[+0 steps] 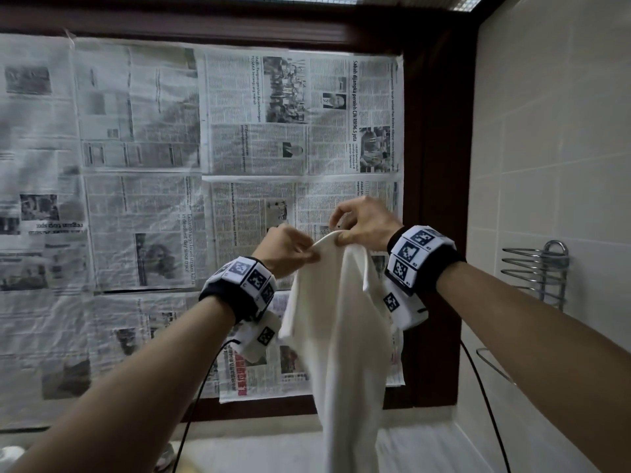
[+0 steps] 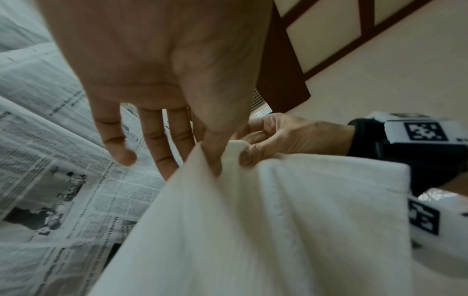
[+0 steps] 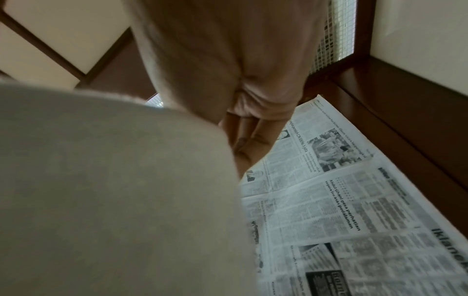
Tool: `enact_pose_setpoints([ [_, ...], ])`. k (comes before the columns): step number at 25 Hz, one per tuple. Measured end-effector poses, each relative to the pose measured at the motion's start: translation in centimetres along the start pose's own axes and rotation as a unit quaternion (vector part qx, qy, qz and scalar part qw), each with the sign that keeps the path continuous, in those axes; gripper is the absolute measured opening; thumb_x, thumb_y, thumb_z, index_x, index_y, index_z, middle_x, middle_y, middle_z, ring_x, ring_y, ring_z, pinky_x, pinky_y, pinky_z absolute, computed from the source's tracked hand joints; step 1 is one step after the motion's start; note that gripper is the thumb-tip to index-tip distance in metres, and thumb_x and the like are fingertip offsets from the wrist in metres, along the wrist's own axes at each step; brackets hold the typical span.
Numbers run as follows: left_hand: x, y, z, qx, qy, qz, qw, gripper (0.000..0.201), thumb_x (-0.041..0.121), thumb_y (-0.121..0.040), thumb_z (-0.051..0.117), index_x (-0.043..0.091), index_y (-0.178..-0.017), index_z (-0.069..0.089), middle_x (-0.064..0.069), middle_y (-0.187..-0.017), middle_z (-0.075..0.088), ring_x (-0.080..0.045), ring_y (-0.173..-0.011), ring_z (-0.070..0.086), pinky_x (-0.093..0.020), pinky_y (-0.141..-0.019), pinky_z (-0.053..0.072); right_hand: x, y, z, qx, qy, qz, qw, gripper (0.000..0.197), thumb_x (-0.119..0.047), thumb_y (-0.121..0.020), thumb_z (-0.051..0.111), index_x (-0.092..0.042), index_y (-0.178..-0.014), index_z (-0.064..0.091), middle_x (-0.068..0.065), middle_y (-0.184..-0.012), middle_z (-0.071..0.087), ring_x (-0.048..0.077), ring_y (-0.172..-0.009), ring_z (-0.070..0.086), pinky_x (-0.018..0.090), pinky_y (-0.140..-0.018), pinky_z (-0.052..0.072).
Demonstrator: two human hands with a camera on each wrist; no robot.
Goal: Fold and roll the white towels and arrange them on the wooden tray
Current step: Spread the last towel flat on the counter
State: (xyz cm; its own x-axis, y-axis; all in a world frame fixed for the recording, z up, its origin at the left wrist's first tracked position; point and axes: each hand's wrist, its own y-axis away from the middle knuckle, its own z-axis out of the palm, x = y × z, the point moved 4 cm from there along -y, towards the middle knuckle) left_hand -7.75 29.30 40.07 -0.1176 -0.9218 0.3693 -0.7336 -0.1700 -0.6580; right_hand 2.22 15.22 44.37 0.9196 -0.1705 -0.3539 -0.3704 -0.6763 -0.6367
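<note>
Both hands pinch one top edge of the soft white terry towel (image 1: 336,322), which hangs in the air in front of the newspaper-covered window (image 1: 205,186), well above the pale table (image 1: 273,452) along the bottom of the head view. On the left hand (image 1: 290,252), thumb and forefinger nip the hem while the other fingers stay straight and spread, as the left wrist view shows. Just beside it, the right hand (image 1: 367,221) grips the same edge, thumb against curled fingers.

To do this step well, I judge the hands should slide apart along the hem to find both corners, pull the cloth taut and square, then lower it flat for folding. No wooden tray is in view.

Readable print on the newspaper: "Sabah dijangka peroleh CIN RM96.5 juta" and, in the right wrist view, "Abdul Ghani gesa perhatian segera isu asas pedalaman". A chrome wire rack (image 1: 536,271) hangs on the tiled wall at right.
</note>
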Motion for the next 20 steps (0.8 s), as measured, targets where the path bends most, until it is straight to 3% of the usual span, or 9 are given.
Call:
enact_pose_setpoints([
  [4, -2.0, 0.4, -1.4, 0.003, -0.095, -0.035, 0.995, 0.023, 0.016, -0.081, 0.073, 0.018, -0.058, 0.071, 0.000, -0.056, 0.064, -0.011, -0.050, 0.055, -0.027, -0.054, 0.052, 1.5, -0.1, -1.5, 0.054, 0.050, -0.005, 0.997, 0.016, -0.007, -0.069, 0.084, -0.015, -0.081, 0.077, -0.004, -0.077, 0.071, 0.008, -0.074, 0.068, 0.021, -0.075, 0.058],
  [7, -2.9, 0.3, -4.1, 0.071, -0.094, -0.065, 0.991, 0.020, 0.024, -0.082, 0.075, 0.016, -0.064, 0.073, -0.006, -0.060, 0.065, -0.010, -0.049, 0.052, -0.021, -0.051, 0.042, 2.7, 0.6, -2.6, 0.101, 0.085, -0.008, 0.991, 0.009, -0.008, -0.072, 0.083, -0.012, -0.078, 0.078, -0.004, -0.075, 0.070, 0.004, -0.070, 0.065, 0.016, -0.073, 0.054],
  [9, -3.5, 0.1, -6.0, 0.114, -0.099, -0.086, 0.985, 0.023, 0.034, -0.080, 0.077, 0.017, -0.066, 0.074, -0.004, -0.059, 0.062, -0.015, -0.053, 0.051, -0.023, -0.055, 0.042, 3.8, 1.2, -3.6, 0.127, 0.103, 0.005, 0.987, 0.007, -0.009, -0.073, 0.082, -0.012, -0.079, 0.079, -0.003, -0.074, 0.071, 0.006, -0.069, 0.065, 0.019, -0.074, 0.055],
  [12, -4.6, 0.5, -7.9, 0.147, -0.114, -0.102, 0.977, 0.015, 0.027, -0.087, 0.070, 0.014, -0.087, 0.079, -0.005, -0.070, 0.066, -0.020, -0.067, 0.057, -0.025, -0.064, 0.042, 6.0, 2.6, -5.3, 0.169, 0.131, 0.041, 0.976, 0.007, -0.013, -0.077, 0.080, -0.011, -0.084, 0.079, 0.002, -0.077, 0.073, 0.009, -0.068, 0.065, 0.025, -0.075, 0.056],
  [14, -5.5, 1.7, -8.9, 0.169, -0.084, -0.139, 0.972, 0.015, 0.026, -0.086, 0.071, 0.012, -0.086, 0.078, -0.004, -0.067, 0.065, -0.017, -0.064, 0.059, -0.022, -0.057, 0.044, 7.0, 4.3, -6.1, 0.195, 0.132, 0.067, 0.970, 0.008, -0.018, -0.080, 0.078, -0.012, -0.086, 0.078, 0.001, -0.074, 0.072, 0.008, -0.063, 0.064, 0.023, -0.068, 0.054],
  [17, -5.4, 4.5, -10.0, 0.201, 0.115, -0.169, 0.958, 0.024, 0.035, -0.077, 0.080, 0.012, -0.075, 0.074, -0.003, -0.063, 0.066, -0.009, -0.049, 0.059, -0.020, -0.043, 0.048, 6.7, 7.5, -5.8, 0.198, -0.030, 0.105, 0.974, 0.007, -0.022, -0.088, 0.069, -0.017, -0.085, 0.072, -0.004, -0.070, 0.067, 0.006, -0.047, 0.059, 0.018, -0.049, 0.051],
  [20, -2.4, 6.6, -11.7, 0.182, 0.250, -0.144, 0.940, 0.026, 0.036, -0.076, 0.079, 0.011, -0.072, 0.072, 0.000, -0.055, 0.061, -0.011, -0.043, 0.049, -0.020, -0.038, 0.036, 3.3, 9.7, -5.7, 0.165, -0.304, 0.124, 0.930, 0.018, -0.014, -0.097, 0.054, -0.016, -0.080, 0.061, -0.003, -0.060, 0.058, 0.009, -0.038, 0.047, 0.017, -0.034, 0.037],
])
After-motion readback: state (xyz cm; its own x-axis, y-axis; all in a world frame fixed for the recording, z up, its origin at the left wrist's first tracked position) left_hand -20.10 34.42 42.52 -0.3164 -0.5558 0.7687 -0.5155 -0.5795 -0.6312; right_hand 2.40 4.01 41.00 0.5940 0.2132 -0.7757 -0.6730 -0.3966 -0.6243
